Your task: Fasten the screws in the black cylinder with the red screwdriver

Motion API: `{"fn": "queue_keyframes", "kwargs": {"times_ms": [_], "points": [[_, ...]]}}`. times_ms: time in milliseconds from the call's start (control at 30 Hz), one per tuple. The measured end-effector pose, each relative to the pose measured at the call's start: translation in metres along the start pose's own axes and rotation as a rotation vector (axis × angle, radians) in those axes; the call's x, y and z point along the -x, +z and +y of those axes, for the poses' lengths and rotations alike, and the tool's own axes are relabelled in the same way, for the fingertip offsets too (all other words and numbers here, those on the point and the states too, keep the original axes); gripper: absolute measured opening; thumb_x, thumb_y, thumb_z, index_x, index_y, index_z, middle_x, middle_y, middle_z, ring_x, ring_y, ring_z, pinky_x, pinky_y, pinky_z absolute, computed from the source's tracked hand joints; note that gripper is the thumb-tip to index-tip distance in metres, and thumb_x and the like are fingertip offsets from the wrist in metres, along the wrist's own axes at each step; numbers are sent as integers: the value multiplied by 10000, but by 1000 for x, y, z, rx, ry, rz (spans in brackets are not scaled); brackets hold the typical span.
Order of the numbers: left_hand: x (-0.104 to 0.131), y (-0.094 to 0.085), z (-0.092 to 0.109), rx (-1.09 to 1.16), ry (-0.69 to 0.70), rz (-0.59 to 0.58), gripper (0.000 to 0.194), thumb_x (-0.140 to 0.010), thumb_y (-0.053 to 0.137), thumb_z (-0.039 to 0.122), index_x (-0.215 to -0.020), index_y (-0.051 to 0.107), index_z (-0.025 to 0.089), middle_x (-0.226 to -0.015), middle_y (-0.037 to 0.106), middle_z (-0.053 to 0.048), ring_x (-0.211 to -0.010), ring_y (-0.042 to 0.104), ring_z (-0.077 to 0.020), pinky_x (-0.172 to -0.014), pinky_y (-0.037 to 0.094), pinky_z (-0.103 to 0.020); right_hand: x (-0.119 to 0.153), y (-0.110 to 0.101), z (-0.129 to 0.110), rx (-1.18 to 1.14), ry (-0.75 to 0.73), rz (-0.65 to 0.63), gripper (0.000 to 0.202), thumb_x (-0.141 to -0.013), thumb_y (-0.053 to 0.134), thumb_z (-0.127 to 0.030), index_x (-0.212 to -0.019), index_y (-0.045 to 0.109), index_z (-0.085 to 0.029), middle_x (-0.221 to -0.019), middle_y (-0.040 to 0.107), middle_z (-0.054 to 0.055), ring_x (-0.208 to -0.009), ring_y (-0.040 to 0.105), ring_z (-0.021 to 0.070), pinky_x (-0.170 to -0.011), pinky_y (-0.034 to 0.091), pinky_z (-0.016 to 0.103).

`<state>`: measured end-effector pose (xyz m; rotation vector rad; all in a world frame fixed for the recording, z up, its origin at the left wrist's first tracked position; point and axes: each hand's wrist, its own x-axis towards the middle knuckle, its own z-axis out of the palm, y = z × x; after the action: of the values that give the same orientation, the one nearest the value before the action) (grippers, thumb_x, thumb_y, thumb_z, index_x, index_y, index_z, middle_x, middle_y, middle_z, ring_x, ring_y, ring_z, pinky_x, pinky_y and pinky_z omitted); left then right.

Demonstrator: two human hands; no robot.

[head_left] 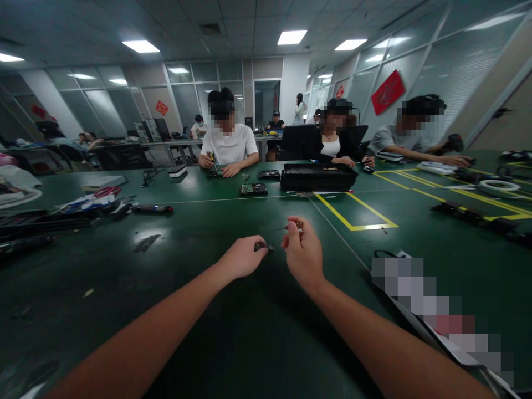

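Observation:
My left hand is closed around a small dark part low over the green table, its fingertips pressed on it. A tiny grey piece shows just right of those fingertips. To the right, my right hand is raised a little higher, closed on a small screwdriver with a reddish handle. Its thin shaft points left, above the dark part and apart from it. What exactly the dark part is cannot be made out.
Ahead are a circuit board and a long black box. A pen-like tool and cables lie left. A bag-like item is near my right forearm. Three people sit across the green table.

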<state>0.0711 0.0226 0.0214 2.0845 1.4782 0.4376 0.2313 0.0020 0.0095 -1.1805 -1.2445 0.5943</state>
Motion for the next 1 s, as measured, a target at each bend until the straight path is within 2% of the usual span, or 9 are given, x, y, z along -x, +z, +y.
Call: {"fn": "queue_keyframes", "kwargs": {"times_ms": [67, 167, 333, 467, 633, 733, 867, 933, 1000], "points": [[-9, 6, 5, -196, 25, 8, 273, -929, 524, 350, -1107, 698, 238, -1127, 692, -83, -1039, 643, -267, -851, 494, -374, 0, 0, 1, -7, -22, -6, 313, -1000, 424, -446, -1153, 563, -211, -656, 597, -33, -562, 560, 147, -548, 423, 286], [-21, 15, 9, -339, -8, -6, 359, -897, 574, 414, -1194, 679, 243, -1146, 677, -125, -1036, 639, -326, -801, 508, -412, -1, 0, 4, 0, -41, 5, 293, -1005, 417, -427, -1156, 557, -218, -690, 603, -29, -591, 570, 148, -574, 437, 293], [-35, 22, 6, -342, 31, 5, 224, -895, 576, 334, -995, 738, 216, -1038, 690, -128, -999, 646, -323, -844, 485, -421, -1, 1, 7, -4, -58, -3, 270, -1008, 417, -409, -1156, 552, -227, -699, 596, -32, -607, 570, 150, -584, 432, 295], [-34, 11, -4, -215, 25, 30, 216, -895, 578, 349, -943, 724, 198, -970, 706, -104, -904, 667, -271, -780, 489, -358, -1, 1, 10, -11, -55, -10, 277, -1008, 414, -424, -1155, 555, -237, -702, 599, -30, -604, 565, 152, -565, 418, 289], [-23, -33, -40, 94, -95, 69, 314, -948, 462, 339, -1091, 672, 154, -999, 705, -95, -585, 604, -121, -509, 424, -228, -1, 2, 12, -39, -22, -40, 288, -1008, 413, -447, -1160, 549, -244, -711, 609, -29, -581, 552, 148, -541, 404, 282], [-7, -70, -71, 561, -270, 217, 293, -903, 555, 295, -1138, 668, 162, -957, 670, -72, -544, 527, -89, -430, 337, -186, -1, 2, 14, -53, 0, -71, 294, -1007, 408, -450, -1167, 544, -244, -723, 609, -28, -577, 543, 146, -529, 406, 280], [29, -118, -108, 982, -427, 478, 179, -911, 559, 222, -1043, 641, 133, -758, 590, -5, -531, 485, -83, -448, 361, -185, -1, 3, 16, -49, 4, -87, 300, -1007, 400, -448, -1162, 545, -237, -723, 604, -28, -589, 548, 146, -552, 426, 283], [52, -140, -126, 996, -458, 553, 188, -989, 469, 273, -962, 595, 135, -695, 554, 31, -548, 472, -64, -513, 378, -172, -1, 4, 16, -48, 9, -91, 305, -1004, 400, -451, -1160, 548, -237, -717, 603, -29, -581, 546, 145, -545, 422, 281], [74, -160, -145, 803, -462, 653, 237, -1024, 419, 273, -877, 540, 132, -646, 537, 59, -583, 484, -49, -610, 409, -188, -1, 4, 17, -46, 10, -90, 302, -998, 405, -451, -1154, 553, -239, -714, 603, -30, -577, 543, 145, -540, 416, 279]]}}
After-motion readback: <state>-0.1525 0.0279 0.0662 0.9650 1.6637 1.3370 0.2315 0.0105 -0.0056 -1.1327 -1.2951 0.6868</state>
